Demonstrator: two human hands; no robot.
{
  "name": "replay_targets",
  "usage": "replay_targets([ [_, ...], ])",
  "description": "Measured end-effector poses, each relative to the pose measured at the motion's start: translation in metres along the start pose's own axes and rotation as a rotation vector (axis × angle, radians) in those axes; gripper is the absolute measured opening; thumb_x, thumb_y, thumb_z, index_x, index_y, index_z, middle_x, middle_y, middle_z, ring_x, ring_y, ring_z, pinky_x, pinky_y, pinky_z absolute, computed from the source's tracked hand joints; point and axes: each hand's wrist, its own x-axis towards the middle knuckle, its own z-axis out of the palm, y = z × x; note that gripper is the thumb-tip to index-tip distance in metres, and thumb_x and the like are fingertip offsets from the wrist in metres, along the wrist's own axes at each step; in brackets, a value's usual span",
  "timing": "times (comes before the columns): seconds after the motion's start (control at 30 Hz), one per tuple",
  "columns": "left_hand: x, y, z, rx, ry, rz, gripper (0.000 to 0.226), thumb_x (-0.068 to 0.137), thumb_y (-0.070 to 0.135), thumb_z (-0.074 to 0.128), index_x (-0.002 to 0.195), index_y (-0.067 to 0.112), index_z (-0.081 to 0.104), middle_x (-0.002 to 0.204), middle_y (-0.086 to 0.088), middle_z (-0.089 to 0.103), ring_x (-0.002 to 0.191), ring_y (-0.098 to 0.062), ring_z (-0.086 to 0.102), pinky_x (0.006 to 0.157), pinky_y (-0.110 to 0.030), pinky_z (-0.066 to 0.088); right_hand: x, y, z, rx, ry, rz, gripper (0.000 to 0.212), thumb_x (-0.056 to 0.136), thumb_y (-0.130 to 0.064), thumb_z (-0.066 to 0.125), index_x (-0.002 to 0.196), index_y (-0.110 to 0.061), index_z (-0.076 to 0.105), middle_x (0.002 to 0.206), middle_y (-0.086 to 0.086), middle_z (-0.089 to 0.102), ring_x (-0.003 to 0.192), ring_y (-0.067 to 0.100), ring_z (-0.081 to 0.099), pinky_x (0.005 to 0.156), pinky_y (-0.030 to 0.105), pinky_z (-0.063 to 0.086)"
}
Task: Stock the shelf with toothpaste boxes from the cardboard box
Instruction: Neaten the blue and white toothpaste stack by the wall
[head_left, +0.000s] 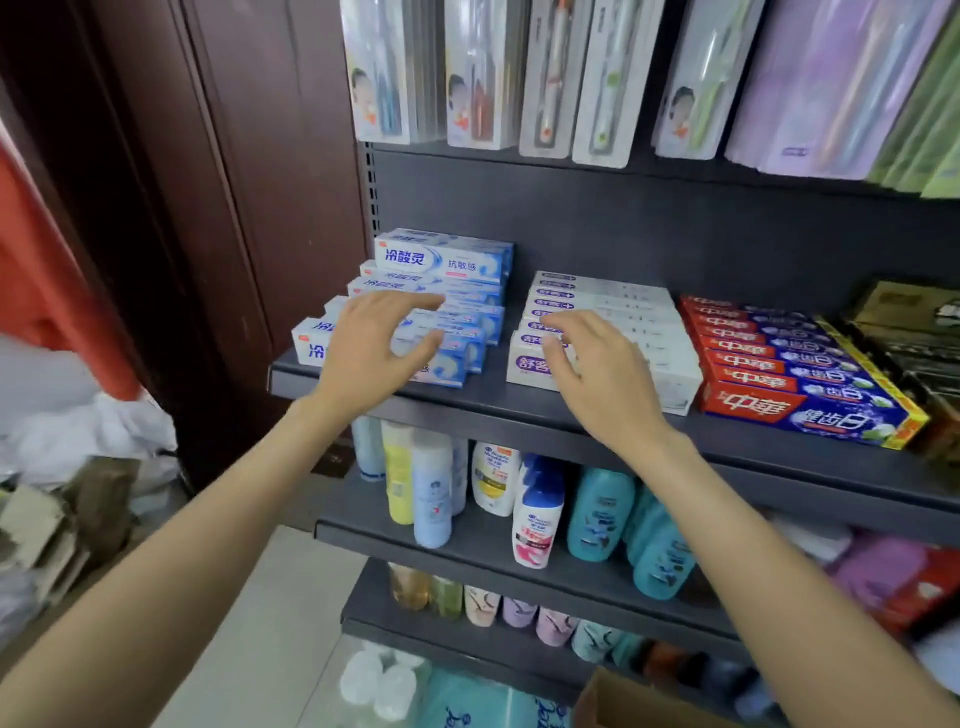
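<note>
Shampoo bottles (540, 512) below shelf (519, 410); perhaps blurred

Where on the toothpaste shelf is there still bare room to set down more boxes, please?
A bare strip of shelf runs between the blue-and-white boxes and the white-and-purple boxes, and along the front lip. Rightward it is crowded: the red-and-blue boxes sit tight beside the white ones.
</note>
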Motion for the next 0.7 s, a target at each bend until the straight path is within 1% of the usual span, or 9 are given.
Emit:
replay_targets([
  [0.1, -0.008, -0.061, -0.032, 0.179, -0.214, -0.121, 0.081, 0.066, 0.078, 0.047, 0.135, 0.036, 0.043, 0.141, 0.002, 0.048, 0.133, -0.028, 0.038, 0.106, -0.057, 0.029, 0.021, -0.030, 0.027, 0.066, -0.092, -0.025, 0.039, 0.099, -0.030, 0.041, 0.132, -0.012, 0.051, 0.138, 0.004, 0.049, 0.123, 0.019, 0.047, 0.097, 0.029, 0.037],
  [0.17, -0.006, -0.092, -0.043, 0.248, -0.366, -0.194, 0.101, 0.052, 0.093, 0.041, 0.141, 0.044, 0.031, 0.150, 0.002, 0.035, 0.140, -0.029, 0.026, 0.108, -0.060, 0.023, 0.042, -0.044, 0.051, 0.075, -0.215, 0.032, 0.049, 0.099, -0.036, 0.039, 0.142, -0.012, 0.039, 0.151, 0.008, 0.032, 0.138, 0.023, 0.030, 0.109, 0.032, 0.026],
  [0.23, 0.000, -0.114, -0.043, 0.248, -0.480, -0.178, 0.109, 0.044, 0.100, 0.034, 0.141, 0.050, 0.025, 0.154, 0.004, 0.027, 0.143, -0.028, 0.019, 0.109, -0.061, 0.023, 0.063, -0.052, 0.074, 0.044, -0.342, 0.135, 0.058, 0.099, -0.045, 0.034, 0.148, -0.014, 0.026, 0.157, 0.011, 0.014, 0.145, 0.028, 0.011, 0.117, 0.039, 0.015],
  [0.3, 0.008, -0.129, -0.036, 0.208, -0.572, -0.151, 0.107, 0.043, 0.100, 0.035, 0.139, 0.055, 0.022, 0.155, 0.010, 0.020, 0.145, -0.025, 0.012, 0.110, -0.059, 0.023, 0.079, -0.054, 0.094, -0.031, -0.432, 0.242, 0.064, 0.097, -0.054, 0.028, 0.150, -0.019, 0.018, 0.159, 0.011, 0.001, 0.145, 0.035, 0.000, 0.118, 0.047, 0.007],
  [0.37, 0.013, -0.142, -0.026, 0.142, -0.656, -0.144, 0.106, 0.044, 0.098, 0.040, 0.139, 0.055, 0.021, 0.156, 0.013, 0.016, 0.146, -0.021, 0.007, 0.114, -0.054, 0.021, 0.089, -0.053, 0.108, -0.076, -0.494, 0.328, 0.066, 0.095, -0.060, 0.024, 0.151, -0.025, 0.013, 0.159, 0.009, -0.006, 0.144, 0.040, -0.007, 0.117, 0.051, 0.001],
  [0.43, 0.015, -0.151, -0.015, 0.103, -0.679, -0.120, 0.103, 0.049, 0.094, 0.043, 0.141, 0.052, 0.021, 0.156, 0.013, 0.014, 0.146, -0.020, 0.004, 0.115, -0.051, 0.020, 0.096, -0.053, 0.115, -0.041, -0.546, 0.408, 0.070, 0.093, -0.064, 0.022, 0.151, -0.026, 0.011, 0.159, 0.010, -0.010, 0.143, 0.040, -0.012, 0.117, 0.050, -0.002],
  [0.5, 0.020, -0.156, -0.007, 0.076, -0.670, -0.101, 0.104, 0.054, 0.091, 0.046, 0.144, 0.045, 0.021, 0.157, 0.010, 0.013, 0.146, -0.023, 0.003, 0.117, -0.048, 0.016, 0.101, -0.057, 0.117, -0.011, -0.580, 0.446, 0.073, 0.092, -0.065, 0.023, 0.151, -0.024, 0.011, 0.158, 0.011, -0.009, 0.143, 0.038, -0.016, 0.116, 0.048, -0.004],
  [0.6, 0.025, -0.158, 0.000, 0.031, -0.671, -0.112, 0.109, 0.059, 0.082, 0.056, 0.149, 0.032, 0.019, 0.158, 0.004, 0.011, 0.146, -0.025, -0.002, 0.120, -0.042, 0.004, 0.104, -0.064, 0.117, -0.041, -0.569, 0.440, 0.074, 0.092, -0.065, 0.025, 0.151, -0.021, 0.013, 0.159, 0.012, -0.005, 0.144, 0.034, -0.013, 0.116, 0.045, -0.002],
  [0.7, 0.026, -0.154, -0.001, -0.012, -0.658, -0.144, 0.108, 0.062, 0.071, 0.066, 0.150, 0.028, 0.019, 0.158, 0.002, 0.009, 0.146, -0.026, -0.005, 0.118, -0.040, 0.002, 0.102, -0.065, 0.120, -0.082, -0.502, 0.385, 0.071, 0.093, -0.062, 0.029, 0.149, -0.019, 0.024, 0.158, 0.012, 0.007, 0.146, 0.030, 0.000, 0.117, 0.040, 0.005],
])
